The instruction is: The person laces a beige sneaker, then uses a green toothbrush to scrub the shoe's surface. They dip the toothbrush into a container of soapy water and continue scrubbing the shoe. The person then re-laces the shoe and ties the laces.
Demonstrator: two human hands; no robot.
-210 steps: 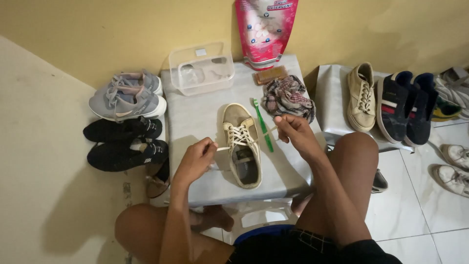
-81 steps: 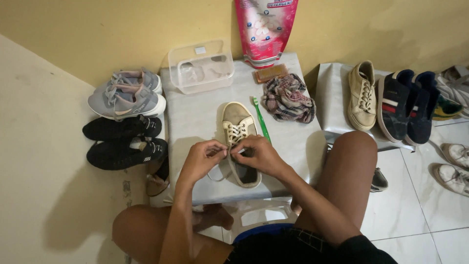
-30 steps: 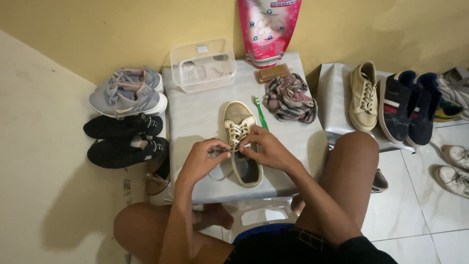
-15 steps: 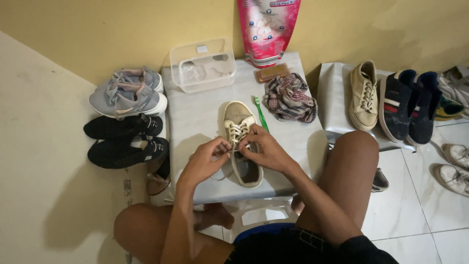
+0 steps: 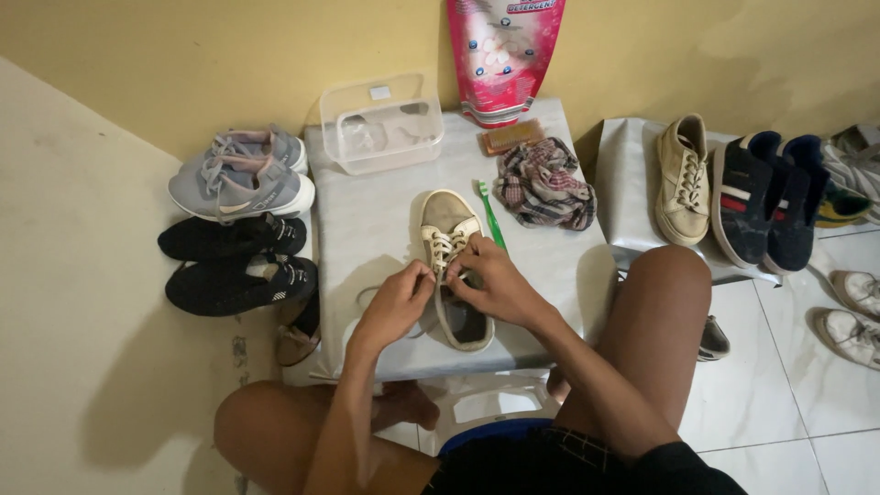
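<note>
Along the wall at far left, a pair of grey mesh sneakers [image 5: 240, 179] and a pair of black knit sneakers [image 5: 236, 261] sit on the floor, just beside the edge of the grey tabletop [image 5: 367, 229]; a brown shoe [image 5: 299, 337] below them is half hidden under that edge. At the tabletop's back edge stands a clear, rectangular plastic container [image 5: 382, 124], its contents too faint to make out. The left hand [image 5: 396, 305] is curled, fingertips pinching the white lace [image 5: 446, 246] of a beige low sneaker [image 5: 454, 266] that lies near the middle of the tabletop, toe towards the wall. The right hand [image 5: 492, 282] covers the shoe's throat, fingers pressed together on the same lace, so the knot itself is hidden. A green toothbrush [image 5: 491, 216] lies just beside the shoe's right flank. Behind it are a small brown brush [image 5: 511, 137], a crumpled checked cloth [image 5: 544, 187] and a glossy pink pouch [image 5: 502, 50], cut off at the top. Bare tabletop remains left of the shoe. On a second grey surface [image 5: 628, 183] rest a beige sneaker [image 5: 685, 179] and dark blue sneakers [image 5: 765, 197]. White shoes [image 5: 852, 312] on the tiled floor are cut by the right edge.
</note>
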